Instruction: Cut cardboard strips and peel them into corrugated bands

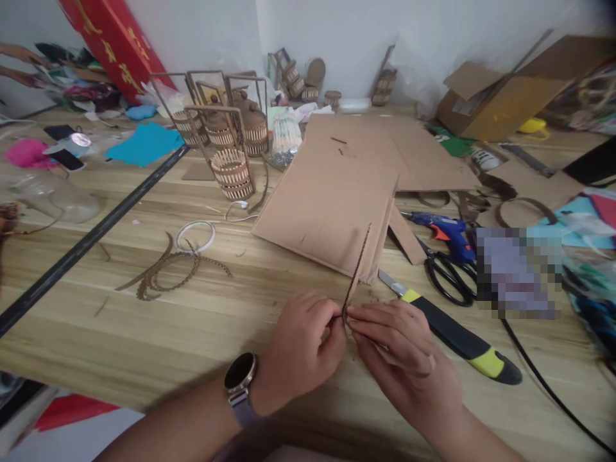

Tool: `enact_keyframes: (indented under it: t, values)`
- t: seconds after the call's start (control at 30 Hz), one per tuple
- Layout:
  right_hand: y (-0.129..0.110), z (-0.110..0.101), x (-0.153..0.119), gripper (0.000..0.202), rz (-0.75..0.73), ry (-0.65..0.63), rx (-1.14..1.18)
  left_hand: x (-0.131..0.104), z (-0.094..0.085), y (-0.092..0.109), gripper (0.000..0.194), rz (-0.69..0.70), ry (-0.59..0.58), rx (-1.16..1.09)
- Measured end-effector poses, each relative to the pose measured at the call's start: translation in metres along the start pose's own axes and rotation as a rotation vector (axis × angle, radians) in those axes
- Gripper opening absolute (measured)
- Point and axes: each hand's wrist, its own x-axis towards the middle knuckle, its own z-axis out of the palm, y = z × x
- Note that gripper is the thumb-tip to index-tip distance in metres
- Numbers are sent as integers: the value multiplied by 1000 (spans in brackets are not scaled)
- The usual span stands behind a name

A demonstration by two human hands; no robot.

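Note:
A thin cardboard strip [359,263] with a corrugated edge rises from between my hands, near the front corner of a large cardboard sheet [332,192]. My left hand [310,337], below a wrist with a round watch [240,372], pinches the strip's lower end. From the other side, my right hand [407,353] holds the same end with its fingers pressed together. The part of the strip inside the fingers is hidden. Curled cardboard strips [178,273] and a white ring [195,237] lie on the table to the left.
A yellow-black knife [462,333], black-handled scissors [450,276] and a blue glue gun [445,231] lie right of my hands. Small slatted baskets [231,173] stand at the back left. A cardboard box [520,90] is at the back right. Another person's hands [22,64] show far left.

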Motion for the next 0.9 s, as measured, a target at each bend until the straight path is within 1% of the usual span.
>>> enact_keyframes:
  t: [0.17, 0.43, 0.73, 0.9]
  values:
    - [-2, 0, 3, 19, 33, 35, 46, 0, 0, -1, 20, 25, 5, 22]
    - [-3, -5, 9, 17, 114, 9, 91, 2, -2, -2, 20, 63, -6, -37]
    - [-4, -7, 7, 15, 236, 38, 291, 2, -6, -1, 17, 129, 2, -98]
    - [-5, -7, 7, 15, 257, 50, 295, 1, -5, -1, 17, 102, -25, -128]
